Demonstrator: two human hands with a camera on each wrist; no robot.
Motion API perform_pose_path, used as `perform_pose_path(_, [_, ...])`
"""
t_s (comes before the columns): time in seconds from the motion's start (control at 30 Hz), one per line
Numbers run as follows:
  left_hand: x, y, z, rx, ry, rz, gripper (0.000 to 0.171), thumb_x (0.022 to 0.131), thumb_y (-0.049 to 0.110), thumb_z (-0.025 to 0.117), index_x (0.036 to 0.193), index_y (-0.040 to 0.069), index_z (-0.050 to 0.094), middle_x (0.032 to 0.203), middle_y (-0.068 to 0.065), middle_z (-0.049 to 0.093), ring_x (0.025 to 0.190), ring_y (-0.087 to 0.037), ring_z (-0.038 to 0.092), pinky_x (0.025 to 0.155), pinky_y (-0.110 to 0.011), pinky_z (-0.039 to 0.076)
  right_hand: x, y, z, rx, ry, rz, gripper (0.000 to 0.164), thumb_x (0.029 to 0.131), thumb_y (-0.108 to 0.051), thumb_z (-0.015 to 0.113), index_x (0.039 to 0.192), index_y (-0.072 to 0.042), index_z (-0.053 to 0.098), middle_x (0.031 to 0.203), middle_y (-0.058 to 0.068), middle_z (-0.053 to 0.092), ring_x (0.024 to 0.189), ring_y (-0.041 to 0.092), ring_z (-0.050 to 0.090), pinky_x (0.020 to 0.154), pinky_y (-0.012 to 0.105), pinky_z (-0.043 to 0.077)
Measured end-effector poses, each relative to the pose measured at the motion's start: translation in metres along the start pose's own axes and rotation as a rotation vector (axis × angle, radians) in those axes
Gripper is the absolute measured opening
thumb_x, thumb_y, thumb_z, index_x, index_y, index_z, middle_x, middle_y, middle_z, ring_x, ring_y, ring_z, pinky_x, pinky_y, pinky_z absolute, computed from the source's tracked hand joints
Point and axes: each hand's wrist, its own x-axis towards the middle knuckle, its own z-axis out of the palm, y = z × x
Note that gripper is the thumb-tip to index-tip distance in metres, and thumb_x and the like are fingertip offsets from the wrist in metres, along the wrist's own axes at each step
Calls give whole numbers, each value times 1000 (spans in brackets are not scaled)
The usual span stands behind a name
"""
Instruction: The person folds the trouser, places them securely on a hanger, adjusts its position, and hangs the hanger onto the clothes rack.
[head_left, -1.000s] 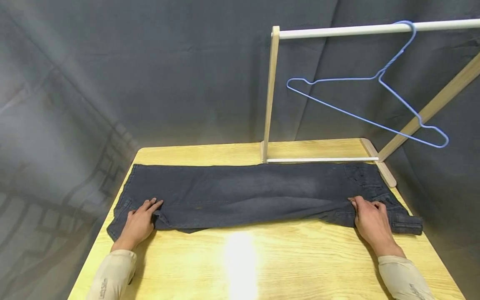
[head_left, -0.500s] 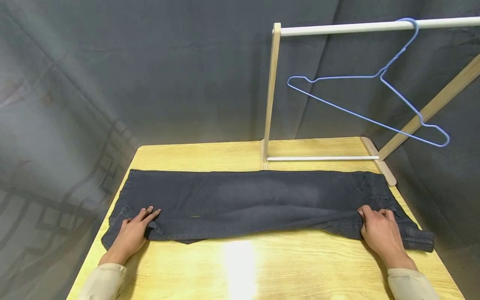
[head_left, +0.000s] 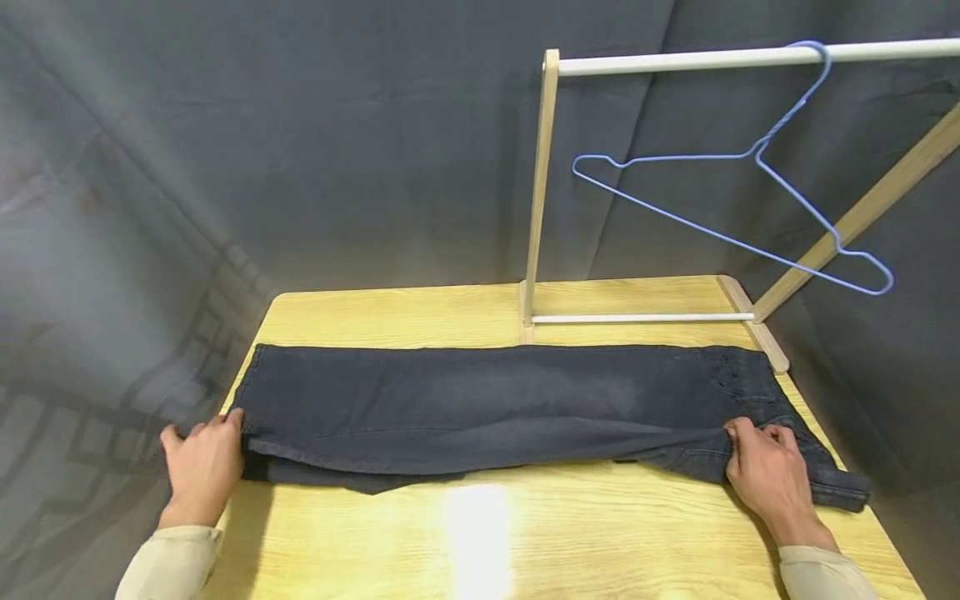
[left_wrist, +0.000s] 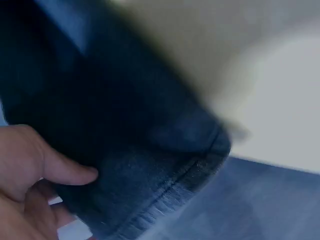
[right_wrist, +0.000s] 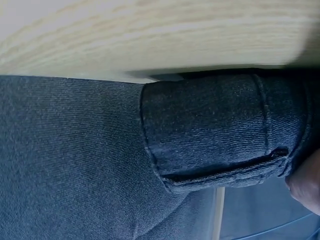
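A pair of dark jeans (head_left: pixel 487 383) lies folded lengthwise across the table. My left hand (head_left: pixel 202 467) is at the leg hem on the left end. In the left wrist view the thumb (left_wrist: pixel 72 170) lies over the hem fabric (left_wrist: pixel 150 170) with fingers beneath, pinching it. At the waist end my right hand (head_left: pixel 771 471) grips the upper layer near a pocket. In the right wrist view, the jeans (right_wrist: pixel 210 130) show a stitched, rolled edge, and only a bit of that hand (right_wrist: pixel 307 182) shows at the right edge.
A wooden rack (head_left: pixel 542 183) with a white top rail (head_left: pixel 675 62) stands at the back right. On the rail hangs a blue wire hanger (head_left: pixel 705 157). Grey cloth (head_left: pixel 375 150) surrounds the wooden table (head_left: pixel 600 533) at the back and sides.
The jeans have shifted toward me with both hands. My left hand has since moved left, from lying on the leg to pinching its hem, while the right hand keeps its grip.
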Motion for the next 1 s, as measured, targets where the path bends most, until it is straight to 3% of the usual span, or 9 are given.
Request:
perform_pose_path(0.2, [49, 0, -8, -94, 196, -42, 15, 72, -10, 61, 87, -5, 63, 77, -27, 62, 70, -48, 55, 95, -73, 26, 0, 5, -4, -21, -28, 18, 5, 94, 1, 51, 96, 4, 54, 63, 15, 65, 60, 35, 62, 82, 49, 36])
perform_pose_path(0.3, [67, 2, -4, -161, 288, -152, 10, 80, -1, 56, 88, -7, 61, 80, -30, 59, 79, -51, 50, 99, -74, 19, -1, 4, -3, -17, -35, 22, 3, 93, 2, 52, 95, 4, 55, 65, 15, 65, 60, 34, 63, 83, 48, 36])
perform_pose_path(0.43, [83, 3, 1, -227, 352, -388, 24, 93, 13, 52, 97, -9, 63, 92, -34, 61, 91, -54, 50, 100, -72, 20, -2, 1, 1, -13, -39, 24, 2, 92, 3, 54, 94, 4, 55, 66, 15, 66, 60, 34, 63, 84, 48, 36])
perform_pose_path(0.57, [97, -6, 4, -313, 222, -655, 39, 99, 28, 56, 116, -7, 63, 115, -34, 62, 112, -55, 52, 102, -71, 24, -2, -2, 2, -12, -57, 47, 7, 88, 5, 57, 95, 4, 54, 67, 16, 66, 58, 33, 63, 84, 49, 37])
perform_pose_path(0.67, [97, -16, 18, -431, 5, -773, 57, 100, 42, 52, 132, -5, 53, 133, -35, 52, 128, -55, 43, 104, -73, 25, -2, -3, 1, -15, -65, 67, 8, 88, 6, 57, 94, 3, 54, 68, 18, 67, 59, 34, 64, 84, 49, 36])
perform_pose_path(0.8, [78, -25, 46, -489, -397, -786, 73, 99, 49, 47, 144, -7, 35, 145, -39, 31, 136, -60, 27, 103, -78, 23, -2, -2, 0, -18, -55, 68, 7, 88, 7, 57, 93, 3, 54, 70, 18, 67, 62, 35, 64, 84, 49, 36])
perform_pose_path(0.87, [65, -30, 58, -456, -524, -771, 77, 99, 47, 49, 145, -12, 29, 146, -43, 23, 136, -63, 20, 104, -79, 20, -1, -2, 1, -15, -61, 62, 7, 89, 7, 58, 93, 3, 55, 71, 17, 67, 64, 35, 64, 84, 49, 36])
perform_pose_path(0.93, [56, -33, 65, -408, -555, -773, 77, 99, 42, 51, 143, -17, 28, 144, -45, 20, 136, -65, 16, 104, -80, 15, -1, -2, 2, -11, -79, 66, 7, 89, 7, 58, 93, 2, 55, 72, 17, 67, 66, 36, 64, 85, 49, 35])
perform_pose_path(1.0, [50, -36, 70, -370, -525, -764, 75, 98, 38, 52, 139, -20, 31, 141, -47, 21, 134, -66, 16, 103, -80, 13, -2, -2, 3, -11, -100, 79, 6, 90, 7, 57, 93, 2, 55, 73, 17, 67, 68, 36, 64, 85, 50, 35])
